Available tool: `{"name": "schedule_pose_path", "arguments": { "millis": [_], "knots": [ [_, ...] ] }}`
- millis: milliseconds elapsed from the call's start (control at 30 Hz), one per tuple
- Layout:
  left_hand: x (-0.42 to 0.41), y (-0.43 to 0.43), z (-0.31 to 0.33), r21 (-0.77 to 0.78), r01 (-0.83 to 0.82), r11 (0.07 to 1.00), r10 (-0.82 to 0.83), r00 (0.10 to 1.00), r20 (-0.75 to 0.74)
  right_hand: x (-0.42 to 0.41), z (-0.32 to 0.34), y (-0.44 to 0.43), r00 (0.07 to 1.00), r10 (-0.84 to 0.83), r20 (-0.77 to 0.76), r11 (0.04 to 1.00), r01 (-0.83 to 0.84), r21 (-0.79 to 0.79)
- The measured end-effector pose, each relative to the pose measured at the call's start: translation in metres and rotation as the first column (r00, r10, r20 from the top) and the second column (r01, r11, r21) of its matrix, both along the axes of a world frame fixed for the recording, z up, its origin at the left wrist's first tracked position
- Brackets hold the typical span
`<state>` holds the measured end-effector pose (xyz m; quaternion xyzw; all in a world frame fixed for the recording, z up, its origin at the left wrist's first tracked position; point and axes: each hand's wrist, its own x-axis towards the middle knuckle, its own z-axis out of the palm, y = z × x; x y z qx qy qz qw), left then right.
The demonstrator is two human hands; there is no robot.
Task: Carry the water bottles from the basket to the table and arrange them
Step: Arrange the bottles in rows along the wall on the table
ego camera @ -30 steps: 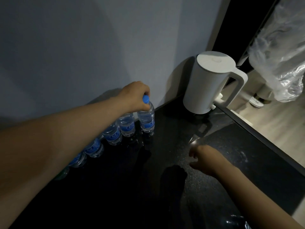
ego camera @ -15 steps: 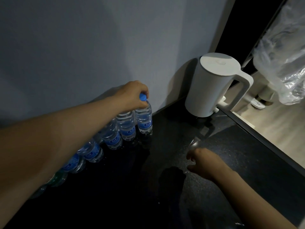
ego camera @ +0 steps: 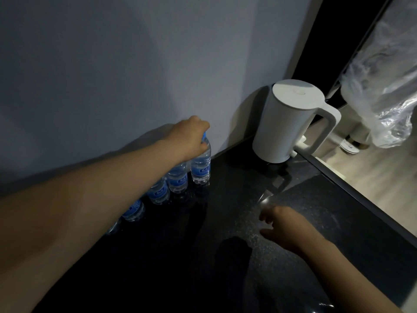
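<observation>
The left forearm (ego camera: 90, 211) comes in from the lower left and reaches up across the picture toward the wall (ego camera: 135, 64). Under it, a row of bottles (ego camera: 159, 192) stands on the black table (ego camera: 203, 267), close along the foot of the wall. I can count 5 of them. The forearm covers the upper parts of most, so only clear bodies and blue labels show. Of the one most to the left, only a small part shows at the edge of the arm. They stand just beside each other, upright as far as I can see.

The left hand (ego camera: 191, 136) is at the right end of this row. Its fingers are curled tight round the top of the end bottle (ego camera: 200, 166), and a bit of the blue cap shows under them. This bottle stands upright with its base on the table, just beside its neighbour.

More to the right, a white kettle (ego camera: 291, 123) stands in the back corner of the table. Its handle is turned to the right, and it is well apart from the bottles.

In front of the kettle, the right hand (ego camera: 284, 227) is low above the table with loosely bent fingers, holding nothing. I cannot tell if it touches the surface.

At the far right, a clear plastic bag (ego camera: 383, 98) hangs above a pale floor (ego camera: 372, 188).
</observation>
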<state>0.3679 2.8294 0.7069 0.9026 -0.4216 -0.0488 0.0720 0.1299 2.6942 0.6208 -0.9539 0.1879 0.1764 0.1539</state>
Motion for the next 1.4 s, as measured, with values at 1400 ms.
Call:
{"name": "schedule_pose_path", "arguments": {
  "millis": [1400],
  "knots": [
    [-0.272, -0.003, -0.015, 0.089, 0.357, 0.93, -0.301, 0.877, -0.374, -0.241, 0.039, -0.01, 0.862, -0.488, 0.135, 0.867, 0.497, -0.034]
  ]
}}
